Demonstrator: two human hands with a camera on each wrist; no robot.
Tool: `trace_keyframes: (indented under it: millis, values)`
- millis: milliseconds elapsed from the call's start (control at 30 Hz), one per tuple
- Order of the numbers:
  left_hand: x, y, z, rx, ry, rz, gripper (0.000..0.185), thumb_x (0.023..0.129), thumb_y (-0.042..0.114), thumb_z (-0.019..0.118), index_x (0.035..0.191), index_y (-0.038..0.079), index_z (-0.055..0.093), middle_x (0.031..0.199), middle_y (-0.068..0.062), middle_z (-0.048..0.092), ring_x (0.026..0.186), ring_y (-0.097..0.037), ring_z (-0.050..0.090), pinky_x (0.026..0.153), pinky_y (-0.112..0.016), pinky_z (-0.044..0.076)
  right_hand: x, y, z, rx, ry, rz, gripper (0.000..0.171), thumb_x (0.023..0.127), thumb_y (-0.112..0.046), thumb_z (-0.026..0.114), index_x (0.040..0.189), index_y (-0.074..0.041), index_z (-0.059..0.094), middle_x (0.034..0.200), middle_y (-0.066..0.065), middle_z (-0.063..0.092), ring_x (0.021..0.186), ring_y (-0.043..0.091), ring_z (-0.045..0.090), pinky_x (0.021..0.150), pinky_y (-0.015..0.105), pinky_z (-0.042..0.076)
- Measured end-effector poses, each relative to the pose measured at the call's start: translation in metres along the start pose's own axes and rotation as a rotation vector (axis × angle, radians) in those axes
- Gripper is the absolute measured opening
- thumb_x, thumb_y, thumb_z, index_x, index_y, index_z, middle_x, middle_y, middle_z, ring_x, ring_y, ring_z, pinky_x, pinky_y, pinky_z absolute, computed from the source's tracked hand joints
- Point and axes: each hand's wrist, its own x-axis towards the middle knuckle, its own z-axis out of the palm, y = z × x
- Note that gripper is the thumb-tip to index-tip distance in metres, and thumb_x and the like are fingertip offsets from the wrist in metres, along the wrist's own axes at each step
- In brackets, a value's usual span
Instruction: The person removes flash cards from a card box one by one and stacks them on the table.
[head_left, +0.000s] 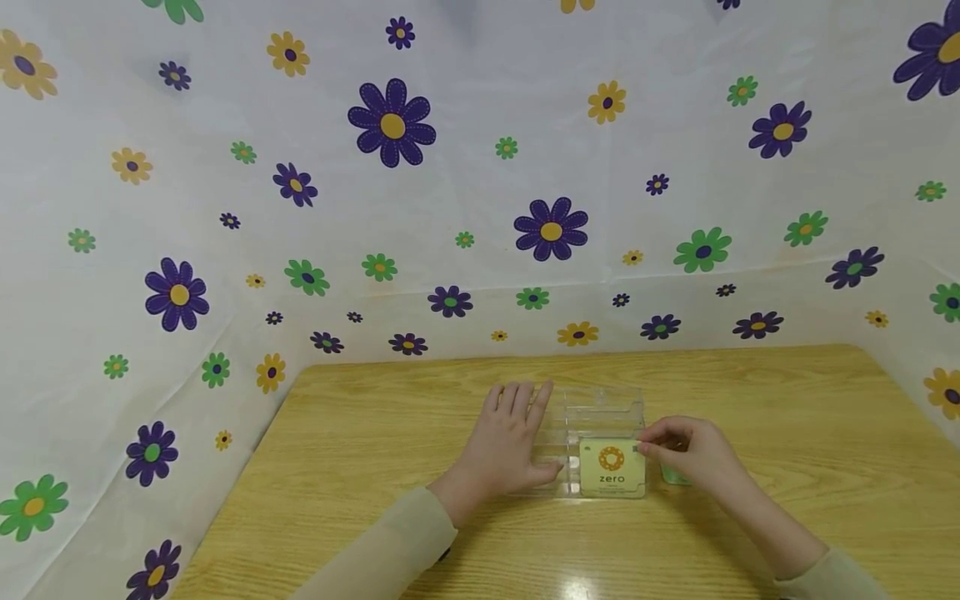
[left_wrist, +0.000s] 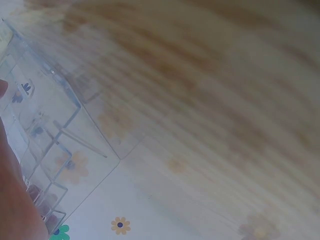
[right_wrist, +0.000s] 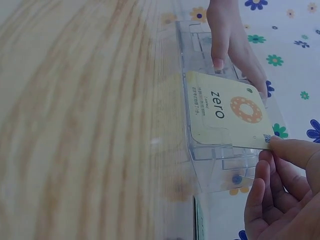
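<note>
A clear acrylic tiered card holder (head_left: 604, 414) stands on the wooden table (head_left: 360, 467). A pale yellow card (head_left: 612, 469) printed "zero" with an orange ring stands in its front slot. My right hand (head_left: 675, 452) pinches the card's upper right corner between thumb and fingers. My left hand (head_left: 512, 437) lies flat with straight fingers against the holder's left side, its thumb touching the holder. The right wrist view shows the card (right_wrist: 227, 107) in the holder (right_wrist: 212, 167), my right hand (right_wrist: 277, 187) at its corner and my left hand (right_wrist: 230, 40) behind. The left wrist view shows the holder (left_wrist: 50, 125), blurred.
A small green object (head_left: 673, 477) lies on the table under my right hand, mostly hidden. Flower-print white sheeting (head_left: 465, 183) walls the table at the back and on both sides. Bare wood stretches to the left, right and front of the holder.
</note>
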Motion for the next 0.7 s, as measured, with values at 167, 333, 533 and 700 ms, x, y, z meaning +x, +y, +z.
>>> trace_keyframes:
  millis: [167,333,533,700]
  values:
    - [0.0001,0.0005,0.0,-0.001,-0.02,-0.006,0.112,0.089,0.083,0.05,0.169,0.01,0.02,0.141,-0.009,0.048,0.129,-0.026,0.048,0.116,-0.048,0.038,0.0003,0.0,0.0006,0.008,0.003,0.01,0.014,0.095,-0.014,0.079,0.103,-0.002,0.079,0.096,0.005,0.076,0.078,0.009,0.061,0.068,0.022,0.052]
    - [0.0002,0.0007,-0.0002,0.01,-0.023,-0.008,0.112,0.089,0.084,0.048,0.169,0.01,0.021,0.142,-0.009,0.048,0.131,-0.026,0.049,0.117,-0.048,0.038,0.0008,0.0002,0.0006,0.021,-0.002,0.025,0.014,0.095,-0.014,0.079,0.103,-0.002,0.079,0.097,0.006,0.076,0.079,0.009,0.061,0.069,0.022,0.052]
    - [0.0001,0.0005,-0.0003,0.013,-0.005,-0.003,0.112,0.088,0.084,0.049,0.169,0.01,0.023,0.141,-0.009,0.049,0.13,-0.026,0.049,0.116,-0.048,0.039,0.0011,-0.0003,0.0,0.026,-0.003,0.029,0.014,0.095,-0.013,0.079,0.102,-0.001,0.079,0.098,0.006,0.076,0.079,0.01,0.062,0.069,0.021,0.053]
    - [0.0004,0.0006,-0.0007,0.016,-0.011,-0.006,0.113,0.088,0.084,0.05,0.169,0.01,0.023,0.14,-0.009,0.048,0.129,-0.026,0.049,0.115,-0.048,0.039,0.0012,-0.0009,-0.0006,0.023,0.0,0.028,0.013,0.094,-0.012,0.079,0.101,-0.001,0.079,0.099,0.007,0.077,0.078,0.009,0.063,0.068,0.021,0.053]
